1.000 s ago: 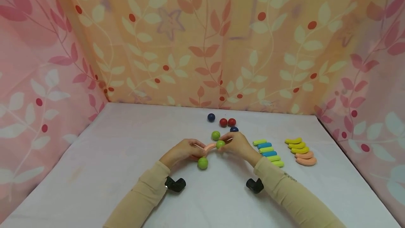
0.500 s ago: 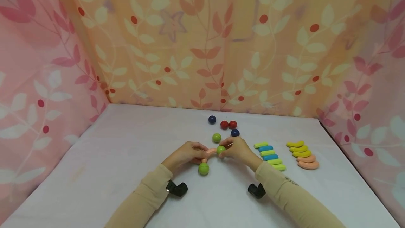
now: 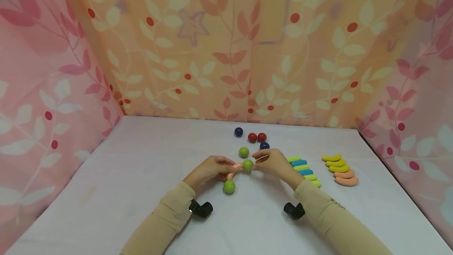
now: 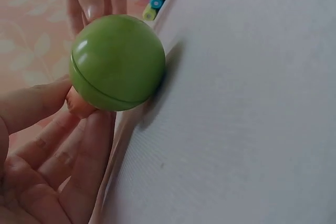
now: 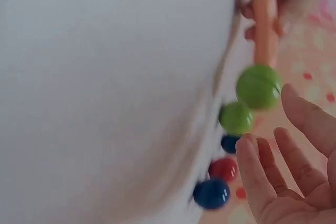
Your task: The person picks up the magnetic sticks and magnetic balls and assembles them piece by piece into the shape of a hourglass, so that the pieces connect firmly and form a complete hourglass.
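My left hand (image 3: pixel 223 166) grips a pink curved piece (image 3: pixel 234 169) just above the white table (image 3: pixel 124 176). A green ball sits on each end of it: one on the far end (image 3: pixel 247 164), one on the near end (image 3: pixel 229 186). The left wrist view shows the near ball (image 4: pixel 116 62) close up, with the pink piece (image 4: pixel 79 103) between my thumb and fingers (image 4: pixel 52 156). My right hand (image 3: pixel 258 159) hovers beside the far ball. In the right wrist view its fingers (image 5: pixel 260 171) are spread and relaxed, clear of that ball (image 5: pixel 258 86).
A loose green ball (image 3: pixel 243 152), two blue balls (image 3: pixel 238 131) (image 3: pixel 264 145) and two red balls (image 3: pixel 252 137) lie behind my hands. A row of green and blue sticks (image 3: pixel 304 170) and a row of yellow and pink curved pieces (image 3: pixel 339 168) lie to the right. Patterned fabric walls enclose the table.
My right hand has let go of the far green ball and opened, drawing slightly right. The ball stays on the pink piece, which my left hand still holds.
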`<action>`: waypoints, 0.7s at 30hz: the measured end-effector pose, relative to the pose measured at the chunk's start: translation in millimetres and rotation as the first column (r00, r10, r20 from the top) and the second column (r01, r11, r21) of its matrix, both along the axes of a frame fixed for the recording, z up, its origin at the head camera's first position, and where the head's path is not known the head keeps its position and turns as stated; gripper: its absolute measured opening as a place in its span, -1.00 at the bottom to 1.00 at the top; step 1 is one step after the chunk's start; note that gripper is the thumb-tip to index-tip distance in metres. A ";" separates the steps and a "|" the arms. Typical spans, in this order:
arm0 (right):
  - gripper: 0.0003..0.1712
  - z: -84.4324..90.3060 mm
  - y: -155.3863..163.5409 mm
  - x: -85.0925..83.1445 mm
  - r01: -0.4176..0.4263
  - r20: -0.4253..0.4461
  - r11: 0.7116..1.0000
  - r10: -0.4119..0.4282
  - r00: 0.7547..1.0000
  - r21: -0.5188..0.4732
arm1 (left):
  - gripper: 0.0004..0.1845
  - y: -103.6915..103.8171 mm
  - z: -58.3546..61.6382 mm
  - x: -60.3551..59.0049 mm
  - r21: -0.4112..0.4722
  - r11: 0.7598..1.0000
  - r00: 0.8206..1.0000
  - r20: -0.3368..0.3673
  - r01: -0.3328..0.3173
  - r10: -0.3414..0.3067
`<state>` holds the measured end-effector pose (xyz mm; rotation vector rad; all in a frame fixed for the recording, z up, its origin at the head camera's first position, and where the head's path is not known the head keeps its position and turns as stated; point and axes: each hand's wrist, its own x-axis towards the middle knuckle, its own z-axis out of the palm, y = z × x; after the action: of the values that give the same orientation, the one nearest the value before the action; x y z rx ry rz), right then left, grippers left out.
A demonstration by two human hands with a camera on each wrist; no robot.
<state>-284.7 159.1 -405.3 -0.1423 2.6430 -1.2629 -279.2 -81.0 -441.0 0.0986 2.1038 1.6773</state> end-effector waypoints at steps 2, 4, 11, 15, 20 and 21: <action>-0.50 7.3 15.4 1.7 0.034 -0.001 0.999 -0.034 0.999 -0.014 | -0.63 -0.3 -1.9 -0.3 0.011 1.000 1.000 0.001 -0.001 0.001; -0.46 13.7 34.3 2.1 0.065 -0.006 0.998 -0.065 0.998 -0.020 | -0.62 -1.5 -3.8 -0.6 0.026 1.000 1.000 0.005 0.000 0.000; -0.31 18.7 90.1 0.0 0.132 -0.012 0.991 -0.132 0.991 0.004 | -0.63 -6.3 -6.3 -1.3 0.024 1.000 1.000 0.020 -0.020 0.020; -0.16 19.3 120.5 1.3 0.158 0.013 0.987 -0.158 0.987 0.015 | -0.62 -4.9 -5.2 -1.2 0.016 1.000 1.000 0.019 -0.019 0.018; -0.06 19.6 151.3 1.4 0.187 0.026 0.982 -0.188 0.982 0.027 | -0.61 -2.0 -4.1 -2.6 0.000 1.000 1.000 0.019 -0.015 0.015; -0.06 18.7 155.4 0.8 0.192 0.022 0.981 -0.192 0.981 0.029 | -0.62 -1.6 -4.1 -2.7 0.000 1.000 1.000 0.022 -0.016 0.016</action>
<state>-283.9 314.5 -386.6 0.1357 2.7047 -1.2747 -281.9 -82.6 -445.1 0.0636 2.0941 1.6801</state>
